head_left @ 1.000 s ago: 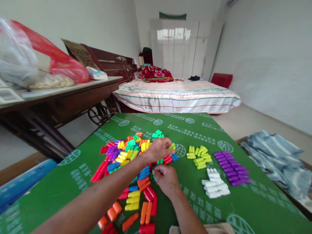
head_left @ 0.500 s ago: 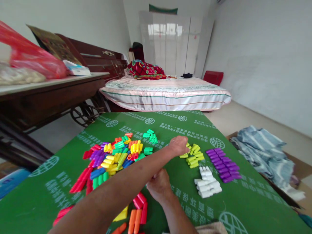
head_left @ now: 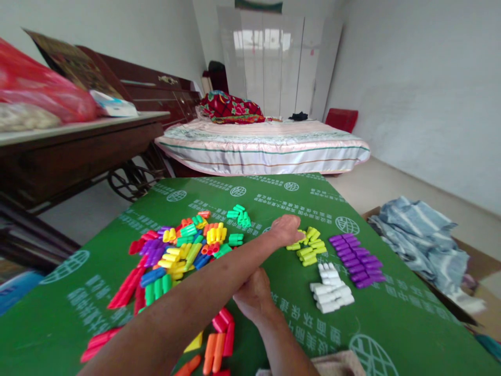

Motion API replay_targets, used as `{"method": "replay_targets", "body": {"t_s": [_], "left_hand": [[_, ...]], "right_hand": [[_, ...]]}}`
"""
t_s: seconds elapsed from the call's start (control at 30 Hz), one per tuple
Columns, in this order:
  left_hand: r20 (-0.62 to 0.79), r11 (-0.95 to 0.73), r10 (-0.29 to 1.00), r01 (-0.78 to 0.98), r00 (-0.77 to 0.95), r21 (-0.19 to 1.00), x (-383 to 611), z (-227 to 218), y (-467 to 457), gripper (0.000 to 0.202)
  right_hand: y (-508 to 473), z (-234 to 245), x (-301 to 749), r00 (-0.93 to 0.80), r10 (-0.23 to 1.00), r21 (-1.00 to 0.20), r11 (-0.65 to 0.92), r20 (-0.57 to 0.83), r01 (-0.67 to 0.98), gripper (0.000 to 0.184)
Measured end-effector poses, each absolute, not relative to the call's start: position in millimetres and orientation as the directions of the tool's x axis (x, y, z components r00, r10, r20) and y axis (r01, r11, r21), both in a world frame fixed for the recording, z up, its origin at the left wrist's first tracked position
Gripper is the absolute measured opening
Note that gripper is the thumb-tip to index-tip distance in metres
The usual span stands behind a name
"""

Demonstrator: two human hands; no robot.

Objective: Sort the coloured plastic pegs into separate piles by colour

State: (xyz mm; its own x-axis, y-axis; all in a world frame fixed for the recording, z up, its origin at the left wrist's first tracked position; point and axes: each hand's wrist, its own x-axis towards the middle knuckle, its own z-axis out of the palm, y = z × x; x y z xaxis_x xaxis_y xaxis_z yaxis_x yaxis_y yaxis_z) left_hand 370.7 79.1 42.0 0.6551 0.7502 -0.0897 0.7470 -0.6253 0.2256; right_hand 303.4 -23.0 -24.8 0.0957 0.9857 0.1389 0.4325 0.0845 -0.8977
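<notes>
My left forearm reaches across the board, and my left hand (head_left: 287,230) is at the near-left side of a pile of yellow-green plastic tubes (head_left: 311,244). Its fingers are curled together over the pile's edge, closed on a yellow-green tube that is mostly covered. Beneath that forearm, my right hand (head_left: 254,295) is closed with bent fingers. The forearm covers part of it, so I cannot make out what it holds. White tubes (head_left: 332,292) and a neat block of purple tubes (head_left: 358,261) lie right of the hands. Small green tubes (head_left: 239,215) lie beyond the left forearm.
A large mixed heap of coloured tubes (head_left: 182,253) spreads left on the green board (head_left: 297,334). Red pieces (head_left: 225,326) and orange tubes (head_left: 214,352) lie near the front. A box with striped cloth (head_left: 418,245) stands right of the board; a bed (head_left: 266,149) stands beyond it.
The view has shifted slightly, so the scene sits a little higher and further left. Both hands stay at nearly the same places, the left still at the yellow-green pile.
</notes>
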Motion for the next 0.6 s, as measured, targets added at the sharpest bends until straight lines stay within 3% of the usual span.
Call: {"method": "replay_targets", "body": {"t_s": [0.17, 0.37, 0.6], "left_hand": [[-0.035, -0.61, 0.765, 0.742, 0.643, 0.279, 354.8, 45.5, 83.8, 0.026], [0.021, -0.581, 0.795, 0.752, 0.606, 0.313, 301.1, 64.0, 92.3, 0.026], [0.017, -0.441, 0.892, 0.864, 0.451, 0.242, 194.2, 87.2, 99.3, 0.021]], "right_hand": [[-22.8, -23.6, 303.9, 0.106, 0.988, -0.865, 0.042, 0.11, 0.5, 0.02], [-26.0, -24.4, 304.9, 0.084, 0.988, -0.892, 0.078, 0.128, 0.445, 0.022], [-31.2, -28.3, 306.9, 0.048, 0.996, -0.918, 0.05, 0.075, 0.393, 0.022]]}}
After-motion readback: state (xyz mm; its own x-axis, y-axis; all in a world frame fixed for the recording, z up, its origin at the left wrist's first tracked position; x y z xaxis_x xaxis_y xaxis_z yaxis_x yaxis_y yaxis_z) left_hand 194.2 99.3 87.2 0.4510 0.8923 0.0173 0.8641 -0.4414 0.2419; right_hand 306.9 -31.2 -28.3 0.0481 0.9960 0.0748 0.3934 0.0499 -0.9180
